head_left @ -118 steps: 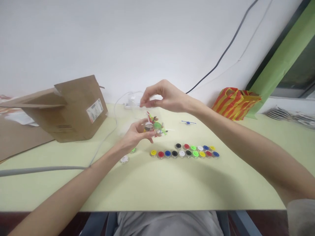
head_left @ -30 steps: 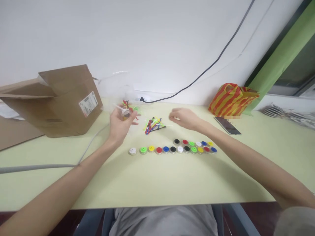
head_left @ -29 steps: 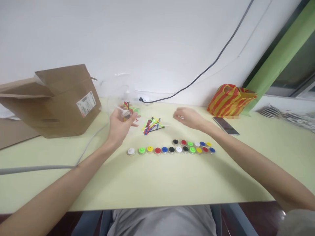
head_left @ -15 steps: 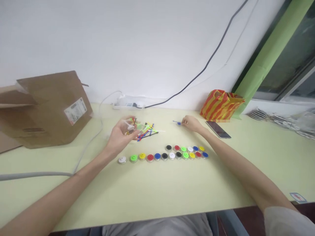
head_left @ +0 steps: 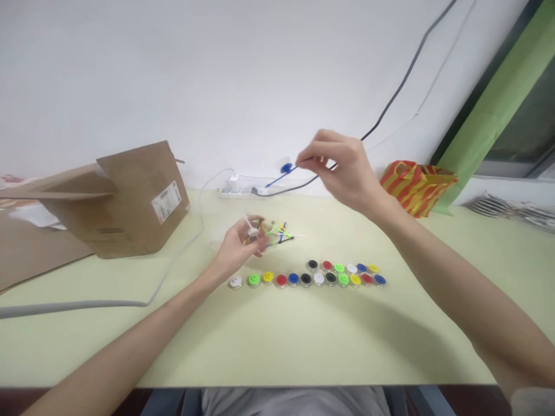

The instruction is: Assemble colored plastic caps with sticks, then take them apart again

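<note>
My right hand (head_left: 342,167) is raised above the back of the table, fingertips pinching one end of a thin blue plastic stick (head_left: 275,180). A round blue cap (head_left: 287,168) sits partway along it. Lower at left, my left hand (head_left: 240,242) curls around a white plastic piece (head_left: 253,232) with a short stem; the rest of its grasp is blurred. A pile of coloured sticks (head_left: 281,232) lies just beyond its fingertips. In front are two rows of small clear pots with coloured lids, among them a red one (head_left: 281,280) and a black one (head_left: 306,279).
An open cardboard box (head_left: 130,214) stands at left, with a grey cable (head_left: 78,306) running past it. A power strip (head_left: 236,193) is against the wall. A red-and-yellow striped bag (head_left: 414,188) and a stack of flat pieces (head_left: 489,205) are at right.
My right hand has lifted from the tabletop, carrying the blue stick and cap up and towards the left. My left hand stays beside the stick pile. The view has shifted slightly left.
</note>
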Demonstrator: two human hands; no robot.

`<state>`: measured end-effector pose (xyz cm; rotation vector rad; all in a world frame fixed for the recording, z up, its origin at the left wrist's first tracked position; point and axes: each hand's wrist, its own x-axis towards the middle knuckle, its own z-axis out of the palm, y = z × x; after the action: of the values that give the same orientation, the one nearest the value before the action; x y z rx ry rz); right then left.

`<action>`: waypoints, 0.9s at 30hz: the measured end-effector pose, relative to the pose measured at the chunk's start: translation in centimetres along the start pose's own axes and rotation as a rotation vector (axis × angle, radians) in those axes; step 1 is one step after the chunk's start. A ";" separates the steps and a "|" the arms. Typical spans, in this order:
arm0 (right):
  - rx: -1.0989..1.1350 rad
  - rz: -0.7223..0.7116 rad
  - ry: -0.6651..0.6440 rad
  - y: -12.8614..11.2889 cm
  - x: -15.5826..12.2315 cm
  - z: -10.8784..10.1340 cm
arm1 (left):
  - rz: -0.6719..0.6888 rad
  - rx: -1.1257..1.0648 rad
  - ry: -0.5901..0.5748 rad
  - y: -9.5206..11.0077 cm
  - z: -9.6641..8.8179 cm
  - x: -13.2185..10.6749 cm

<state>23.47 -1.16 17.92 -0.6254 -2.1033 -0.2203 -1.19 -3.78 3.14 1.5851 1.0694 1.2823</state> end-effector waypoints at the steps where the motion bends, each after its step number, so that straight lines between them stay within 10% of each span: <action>1: -0.028 -0.036 -0.063 -0.8 0.5 0.4 | 0.004 0.002 -0.002 0.1 0.0 0.0; 8: 0.144 -0.068 -0.440 -2.3 2.0 4.9 | 0.031 0.004 -0.033 0.5 0.3 -0.1; 27: 0.520 0.322 -0.151 -0.8 -0.4 6.4 | 0.018 -0.085 -0.123 1.0 0.1 -0.7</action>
<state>18.64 0.48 13.97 -0.6605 -2.0460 0.5531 -1.02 -4.74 3.87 1.5902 0.9151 1.2100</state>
